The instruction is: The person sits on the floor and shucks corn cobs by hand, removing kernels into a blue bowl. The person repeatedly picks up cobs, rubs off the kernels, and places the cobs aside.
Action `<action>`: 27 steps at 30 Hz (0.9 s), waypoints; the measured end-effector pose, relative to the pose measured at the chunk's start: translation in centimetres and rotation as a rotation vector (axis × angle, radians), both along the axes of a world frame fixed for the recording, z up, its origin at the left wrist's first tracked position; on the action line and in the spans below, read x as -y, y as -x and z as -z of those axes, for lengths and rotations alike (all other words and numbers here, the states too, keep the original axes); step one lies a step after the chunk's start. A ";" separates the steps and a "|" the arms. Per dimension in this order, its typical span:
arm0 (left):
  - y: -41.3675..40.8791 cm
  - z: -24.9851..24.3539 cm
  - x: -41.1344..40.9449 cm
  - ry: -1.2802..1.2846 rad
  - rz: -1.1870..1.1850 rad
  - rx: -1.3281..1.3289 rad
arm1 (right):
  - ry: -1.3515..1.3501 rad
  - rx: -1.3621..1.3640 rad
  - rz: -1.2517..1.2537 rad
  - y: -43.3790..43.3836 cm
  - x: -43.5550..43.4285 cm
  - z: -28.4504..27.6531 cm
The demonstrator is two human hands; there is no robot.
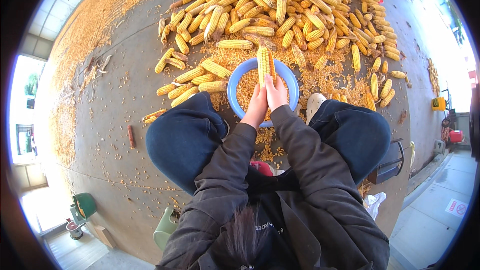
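An ear of dried yellow corn (264, 63) stands out ahead of me, gripped by both hands at its near end. My left hand (257, 105) wraps the lower left of the ear. My right hand (276, 94) lies along its right side, thumb on the kernels. Down the ear's right side runs a darker furrow between the kernel rows. Directly below is a round blue basin (233, 82) holding loose corn kernels (246, 85). My hands hide part of the basin's near side. The ear's lower end is covered by my fingers.
A big heap of corn ears (270, 3) lies beyond the basin. Several ears (202, 78) rest left of it, near my knee. Loose kernels (326, 78) cover the floor around. A bare cob (131, 137) lies at left. Behind me stands a green plastic stool (164, 228).
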State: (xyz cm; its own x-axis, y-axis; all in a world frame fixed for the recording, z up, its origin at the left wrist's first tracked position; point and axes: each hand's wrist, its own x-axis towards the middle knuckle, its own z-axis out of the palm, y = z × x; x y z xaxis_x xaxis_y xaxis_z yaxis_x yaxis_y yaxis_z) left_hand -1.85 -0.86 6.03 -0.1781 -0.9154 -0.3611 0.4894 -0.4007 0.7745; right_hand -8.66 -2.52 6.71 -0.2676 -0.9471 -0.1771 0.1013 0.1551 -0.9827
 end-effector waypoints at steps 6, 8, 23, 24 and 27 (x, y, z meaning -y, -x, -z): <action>0.1 -0.3 -0.1 -0.093 -0.115 -0.206 | -0.061 -0.387 -0.059 0.0 -1.1 -0.8; 0.1 0.1 -0.1 -0.051 -0.147 -0.168 | -0.048 -0.316 -0.054 -0.2 -1.2 -1.2; 0.2 0.4 -0.1 -0.063 -0.151 -0.135 | -0.024 -0.495 -0.115 1.3 -0.5 0.1; 0.2 0.4 0.0 -0.058 -0.137 -0.161 | -0.070 -0.170 -0.060 1.2 -0.3 0.4; 0.0 0.6 0.3 -0.024 -0.132 -0.115 | -0.180 0.439 0.018 0.9 0.1 1.1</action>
State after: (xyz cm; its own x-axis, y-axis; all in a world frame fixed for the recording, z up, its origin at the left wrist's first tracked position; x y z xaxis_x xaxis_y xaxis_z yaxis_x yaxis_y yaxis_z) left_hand -1.87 -1.12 5.42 -0.0978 -0.9249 -0.3673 0.6238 -0.3446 0.7015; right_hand -9.51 -2.63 5.59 -0.1471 -0.8867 -0.4383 0.5053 0.3135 -0.8040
